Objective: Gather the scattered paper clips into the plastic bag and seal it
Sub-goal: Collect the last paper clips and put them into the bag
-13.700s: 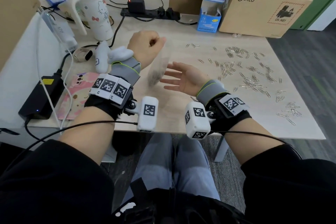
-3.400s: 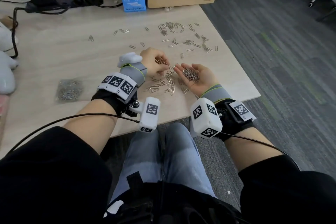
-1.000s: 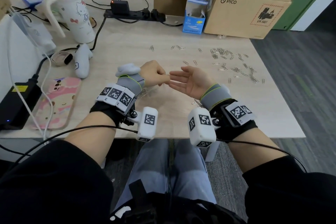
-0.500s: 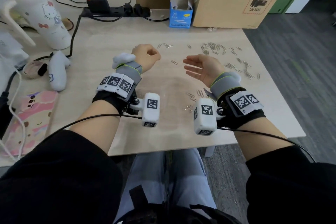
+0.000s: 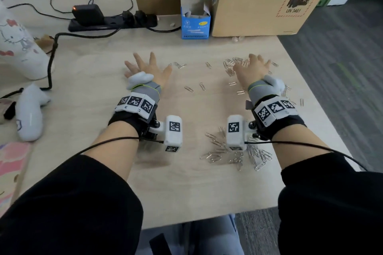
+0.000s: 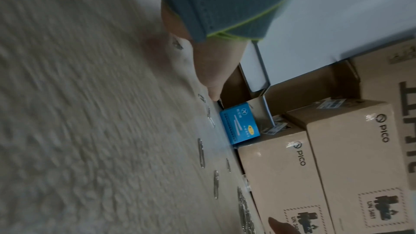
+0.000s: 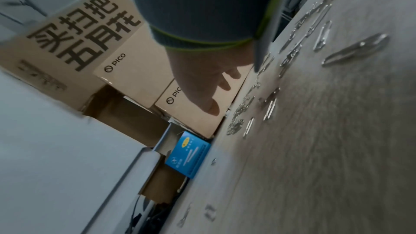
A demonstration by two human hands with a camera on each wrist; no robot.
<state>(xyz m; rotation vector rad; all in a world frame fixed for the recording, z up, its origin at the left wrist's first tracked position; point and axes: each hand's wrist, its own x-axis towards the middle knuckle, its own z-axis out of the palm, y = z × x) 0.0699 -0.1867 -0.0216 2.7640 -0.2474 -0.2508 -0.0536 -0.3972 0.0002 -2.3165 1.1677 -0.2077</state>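
Observation:
Silver paper clips lie in three groups on the wooden table [image 5: 93, 80]: a heap near the front [image 5: 234, 156], a far scatter [image 5: 230, 66], and a few loose ones between [image 5: 194, 88]. My left hand [image 5: 145, 66] is stretched forward, palm down, fingers spread, holding nothing. My right hand [image 5: 251, 67] is likewise flat and spread, over the far scatter. The left wrist view shows my thumb [image 6: 211, 84] low over the table beside single clips [image 6: 201, 156]. The right wrist view shows straight fingers [image 7: 202, 93] above clips [image 7: 355, 49]. I cannot make out the plastic bag.
A small blue box [image 5: 194, 20] and a PICO carton [image 5: 265, 4] stand at the back. A power strip [image 5: 112, 21] with cables lies back left, with a white bottle [image 5: 18, 47] and a white controller [image 5: 31, 112] at the left. The table's right edge runs close to the far clips.
The left hand has opened from a fist. The right hand has turned from palm up to palm down. Both have reached forward, the right one onto the far clips.

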